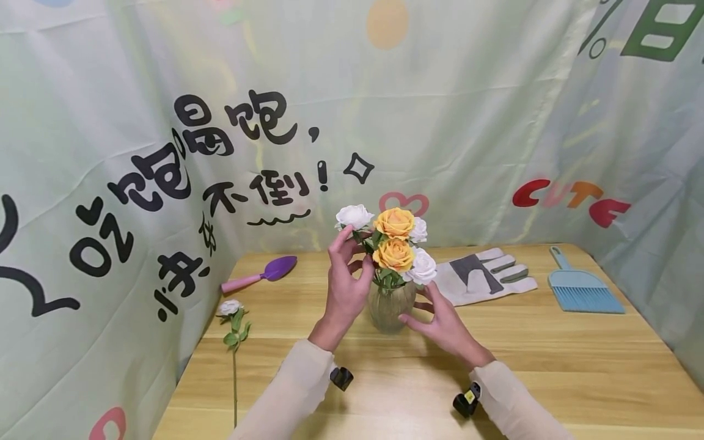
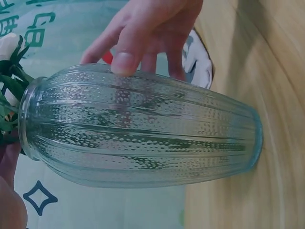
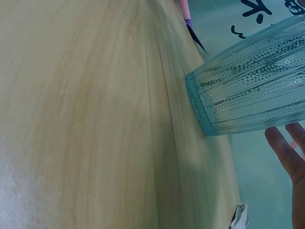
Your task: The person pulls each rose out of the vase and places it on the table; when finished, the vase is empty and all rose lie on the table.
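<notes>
A ribbed clear glass vase (image 1: 387,315) stands upright on the table, holding two orange roses (image 1: 393,223) and several white roses (image 1: 422,266). My left hand (image 1: 345,284) is at the left of the bouquet, index finger touching the underside of the leftmost white rose (image 1: 353,217). Its thumb sits apart from that finger, beside the leaves above the vase's mouth. Lower down, my right hand (image 1: 442,321) holds the vase's right side, thumb in front and fingers behind. The left wrist view shows the right thumb (image 2: 125,63) against the glass.
One more white rose (image 1: 231,307) with a long stem lies at the left. Behind it is a purple trowel (image 1: 279,268) with a pink handle. A grey and white work glove (image 1: 478,276) and a blue dustpan with a brush (image 1: 584,287) lie at the back right. Printed curtains surround the table.
</notes>
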`<move>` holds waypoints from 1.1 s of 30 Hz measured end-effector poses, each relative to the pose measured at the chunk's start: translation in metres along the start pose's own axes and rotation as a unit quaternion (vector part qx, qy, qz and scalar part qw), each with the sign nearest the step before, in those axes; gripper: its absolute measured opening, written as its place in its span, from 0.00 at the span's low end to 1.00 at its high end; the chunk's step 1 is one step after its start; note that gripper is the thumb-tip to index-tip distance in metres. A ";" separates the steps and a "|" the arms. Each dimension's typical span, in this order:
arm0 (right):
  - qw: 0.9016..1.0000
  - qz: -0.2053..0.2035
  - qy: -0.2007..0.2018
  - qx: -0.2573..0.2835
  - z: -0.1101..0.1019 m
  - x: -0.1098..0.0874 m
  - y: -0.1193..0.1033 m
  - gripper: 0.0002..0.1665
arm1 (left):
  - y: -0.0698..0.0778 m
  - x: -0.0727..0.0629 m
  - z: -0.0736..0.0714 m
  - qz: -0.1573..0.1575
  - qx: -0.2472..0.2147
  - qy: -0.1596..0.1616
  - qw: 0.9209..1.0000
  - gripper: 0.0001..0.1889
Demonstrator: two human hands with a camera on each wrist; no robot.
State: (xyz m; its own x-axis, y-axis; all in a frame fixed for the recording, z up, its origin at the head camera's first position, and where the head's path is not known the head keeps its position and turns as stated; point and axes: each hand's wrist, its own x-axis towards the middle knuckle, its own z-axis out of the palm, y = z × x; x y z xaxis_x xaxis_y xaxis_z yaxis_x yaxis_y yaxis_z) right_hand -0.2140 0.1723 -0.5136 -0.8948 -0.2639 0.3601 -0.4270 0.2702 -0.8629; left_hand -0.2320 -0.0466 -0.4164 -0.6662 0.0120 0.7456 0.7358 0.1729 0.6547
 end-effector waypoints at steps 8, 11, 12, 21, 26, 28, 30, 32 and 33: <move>1.000 -0.002 0.002 -0.005 -0.001 0.000 0.001 0.59 | -0.003 -0.004 -0.004 -0.027 0.022 -0.025 0.999 0.12; 1.000 -0.003 0.001 -0.007 0.000 0.000 0.002 0.59 | -0.006 -0.004 -0.005 -0.008 0.007 -0.038 0.999 0.20; 1.000 -0.003 0.002 -0.007 0.000 0.000 0.002 0.59 | -0.006 -0.004 -0.005 -0.002 0.003 -0.040 0.999 0.24; 1.000 0.006 0.002 -0.013 0.001 0.000 0.001 0.56 | -0.006 -0.003 -0.007 0.002 -0.011 -0.031 0.999 0.24; 1.000 0.008 0.002 -0.011 0.001 0.000 0.001 0.55 | -0.005 -0.003 -0.008 -0.007 -0.006 -0.025 1.000 0.19; 1.000 0.007 0.002 -0.009 0.001 -0.001 0.001 0.55 | -0.005 -0.002 -0.008 -0.010 -0.002 -0.021 1.000 0.19; 1.000 0.006 0.002 -0.009 0.001 0.000 0.001 0.54 | -0.004 -0.001 -0.008 -0.012 0.001 -0.018 1.000 0.19; 1.000 0.006 0.002 -0.008 0.002 0.000 0.001 0.54 | -0.003 0.000 -0.008 -0.012 0.002 -0.019 1.000 0.18; 1.000 0.006 0.002 -0.008 0.002 0.000 0.000 0.54 | -0.003 0.000 -0.008 -0.011 0.003 -0.019 1.000 0.18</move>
State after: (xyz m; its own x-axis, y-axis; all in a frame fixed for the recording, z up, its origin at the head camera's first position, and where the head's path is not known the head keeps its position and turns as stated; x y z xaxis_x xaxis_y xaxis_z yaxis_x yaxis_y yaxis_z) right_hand -0.2136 0.1711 -0.5146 -0.9002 -0.2565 0.3519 -0.4188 0.2885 -0.8610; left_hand -0.2332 -0.0547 -0.4176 -0.6862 0.0449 0.7260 0.7206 0.1787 0.6700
